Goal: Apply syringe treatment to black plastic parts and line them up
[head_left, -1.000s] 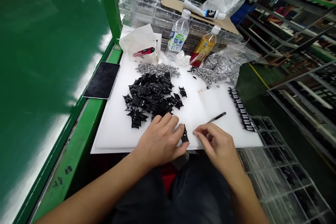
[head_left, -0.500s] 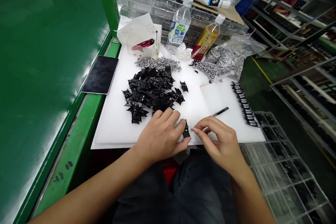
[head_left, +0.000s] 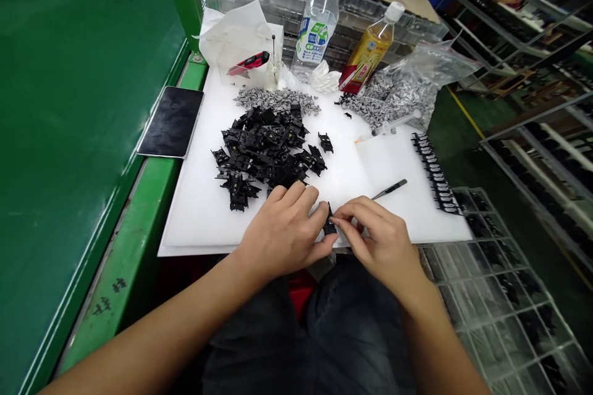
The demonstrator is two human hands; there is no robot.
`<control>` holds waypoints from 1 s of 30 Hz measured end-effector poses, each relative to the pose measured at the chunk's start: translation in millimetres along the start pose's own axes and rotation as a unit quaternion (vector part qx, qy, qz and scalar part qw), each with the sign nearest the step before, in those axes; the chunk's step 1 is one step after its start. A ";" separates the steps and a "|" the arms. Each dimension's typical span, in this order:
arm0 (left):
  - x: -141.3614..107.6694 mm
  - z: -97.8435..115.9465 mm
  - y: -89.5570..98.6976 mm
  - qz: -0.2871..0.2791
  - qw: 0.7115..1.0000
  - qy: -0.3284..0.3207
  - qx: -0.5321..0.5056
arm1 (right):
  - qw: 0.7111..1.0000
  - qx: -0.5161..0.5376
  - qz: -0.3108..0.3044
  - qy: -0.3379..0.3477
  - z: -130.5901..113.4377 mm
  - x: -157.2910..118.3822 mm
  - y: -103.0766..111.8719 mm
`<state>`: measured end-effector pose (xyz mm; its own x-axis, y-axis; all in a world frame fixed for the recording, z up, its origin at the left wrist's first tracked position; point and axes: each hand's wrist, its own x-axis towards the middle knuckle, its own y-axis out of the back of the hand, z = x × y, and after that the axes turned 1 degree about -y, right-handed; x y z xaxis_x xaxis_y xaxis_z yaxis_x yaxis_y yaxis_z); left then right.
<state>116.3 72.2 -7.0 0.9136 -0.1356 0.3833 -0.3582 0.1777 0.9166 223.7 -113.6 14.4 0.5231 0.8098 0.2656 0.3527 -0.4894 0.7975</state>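
Two bare hands meet at the front edge of a white plastic board (head_left: 194, 216): the right hand (head_left: 377, 237) pinches a small black plastic part (head_left: 329, 223) between its fingertips, the left hand (head_left: 282, 231) curled just beside it (contact unclear). A heap of black plastic parts (head_left: 259, 154) lies behind, on a green metal bench (head_left: 125, 247), with a clear tray (head_left: 491, 284) by the right edge.

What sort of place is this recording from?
Probably a factory assembly workstation: a green workbench, a heap of small black plastic parts on a white plastic board, and clear plastic trays nearby.

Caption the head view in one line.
Right hand pinches a black plastic part beside the left hand on a white board, near a heap of like parts.
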 end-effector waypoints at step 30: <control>2.7 0.5 3.0 -0.005 1.000 0.000 -0.001 | 0.993 0.079 0.024 -0.087 6.4 -3.6 7.4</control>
<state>117.6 71.9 -3.2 0.9175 -0.1376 0.3733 -0.3479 0.1779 0.9205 229.4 -122.3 15.8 0.6631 0.7230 0.1936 0.4335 -0.5818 0.6882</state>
